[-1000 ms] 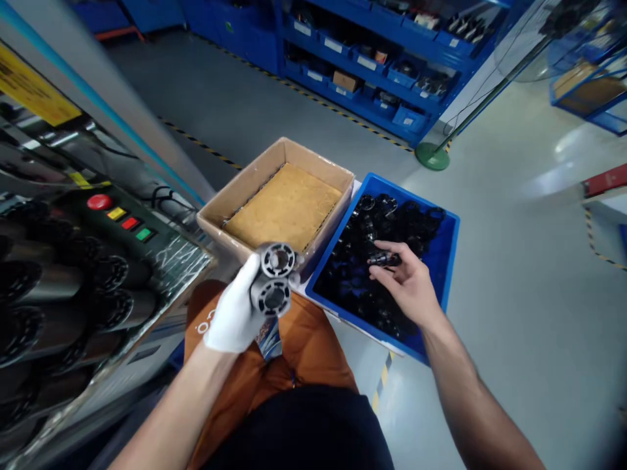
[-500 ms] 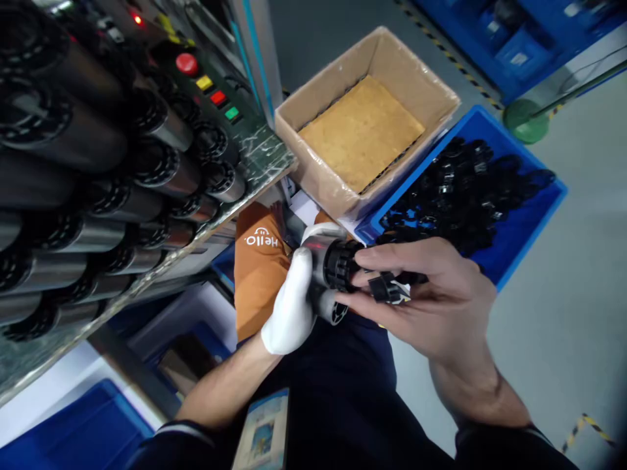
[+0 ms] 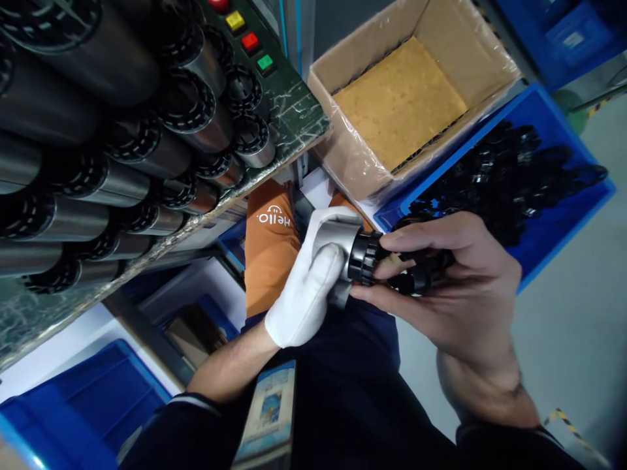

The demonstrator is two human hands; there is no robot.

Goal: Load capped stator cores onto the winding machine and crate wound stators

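My left hand, in a white glove, is wrapped round a short silver metal tube in front of my lap. A ribbed black plastic ring sits at the tube's right end. The bare fingertips of my right hand grip that ring from above and below. More black plastic pieces are tucked inside the right hand, partly hidden by its fingers. Just under the tube, a second grey cylindrical part shows, mostly covered by the left hand.
Many metal tubes with black ring ends stand on the green bench at left, near coloured buttons. Ahead is an open cardboard box; beside it, a blue bin holds black parts. Another blue bin is lower left.
The view has shifted, so the bench and box appear larger and closer. My left thumb now lies across the tube's side. My right fingers stay on the black ring.
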